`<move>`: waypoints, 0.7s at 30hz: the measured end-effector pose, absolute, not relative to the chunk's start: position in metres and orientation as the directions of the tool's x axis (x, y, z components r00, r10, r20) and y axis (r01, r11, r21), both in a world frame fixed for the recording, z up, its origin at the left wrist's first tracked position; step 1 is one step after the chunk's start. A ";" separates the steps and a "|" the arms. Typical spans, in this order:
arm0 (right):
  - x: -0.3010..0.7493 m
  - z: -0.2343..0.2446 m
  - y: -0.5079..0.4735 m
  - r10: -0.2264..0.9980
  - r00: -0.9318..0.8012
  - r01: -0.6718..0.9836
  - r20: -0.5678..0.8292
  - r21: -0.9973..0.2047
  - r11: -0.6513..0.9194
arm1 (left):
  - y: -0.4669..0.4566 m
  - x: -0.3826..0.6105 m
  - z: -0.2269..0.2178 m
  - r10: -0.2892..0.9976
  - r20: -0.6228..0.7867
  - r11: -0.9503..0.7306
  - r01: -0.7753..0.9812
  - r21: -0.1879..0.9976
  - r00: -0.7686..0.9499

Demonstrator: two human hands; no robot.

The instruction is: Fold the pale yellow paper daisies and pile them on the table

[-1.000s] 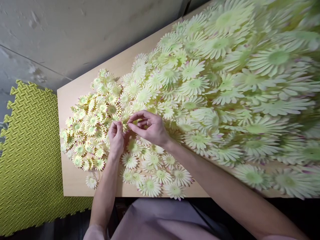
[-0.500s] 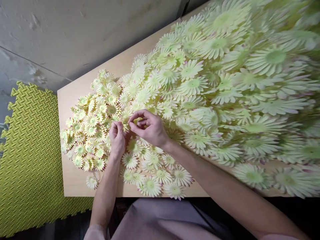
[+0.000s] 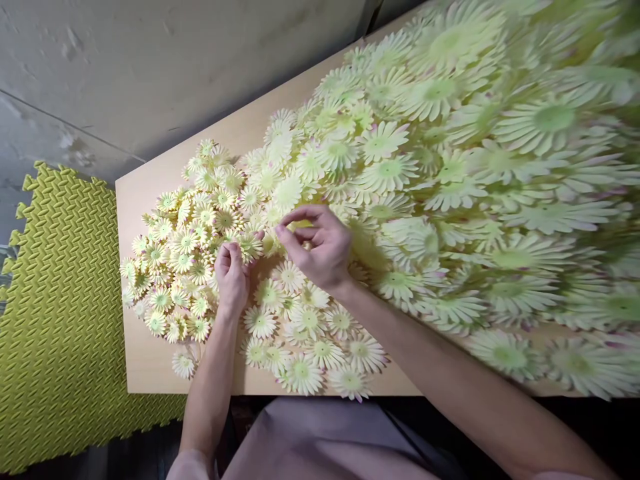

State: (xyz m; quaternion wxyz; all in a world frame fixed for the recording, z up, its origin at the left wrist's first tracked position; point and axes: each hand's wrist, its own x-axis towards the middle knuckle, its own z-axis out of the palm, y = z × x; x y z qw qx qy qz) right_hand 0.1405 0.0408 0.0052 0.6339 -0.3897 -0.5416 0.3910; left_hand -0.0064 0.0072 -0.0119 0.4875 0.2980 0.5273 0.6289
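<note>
My left hand (image 3: pixel 233 280) is closed over the small-flower pile, thumb against the fingers. A pale yellow-green artificial flower head (image 3: pixel 250 247) shows at its fingertips, seemingly pinched there. To the right, my right hand (image 3: pixel 323 248) hovers above the flowers, thumb and forefinger tips pressed together; whatever is between them is too small to make out. Smaller flower heads (image 3: pixel 183 260) lie heaped left of my left hand. Beneath and beside my right hand spread larger, flatter petal layers (image 3: pixel 307 319) with pinkish tips.
A deep mass of large flower layers (image 3: pixel 440 173) covers the right side of the light wooden table (image 3: pixel 150 370). A grey wall (image 3: pixel 190 60) runs behind it. Yellow-green foam matting (image 3: pixel 65 307) stands off the table's left edge. One lone flower (image 3: pixel 183 364) lies near the front left.
My right hand has drawn away to the right from my left hand, its fingers still pinched. The left hand has barely moved, and the flower at its fingertips shows more plainly.
</note>
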 end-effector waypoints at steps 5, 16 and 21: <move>0.133 0.006 0.031 0.928 -0.086 -0.051 0.362 -0.932 0.359 | 0.005 -0.007 -0.013 0.935 -0.146 0.058 -0.265 0.963 -0.325; 0.132 0.005 0.032 0.937 -0.136 -0.081 0.322 -0.946 0.313 | 0.004 -0.008 -0.013 0.944 -0.142 0.070 -0.240 0.968 -0.297; 0.132 0.007 0.031 0.924 -0.204 -0.020 0.322 -0.946 0.325 | 0.004 -0.006 -0.015 0.946 -0.141 0.065 -0.253 0.965 -0.293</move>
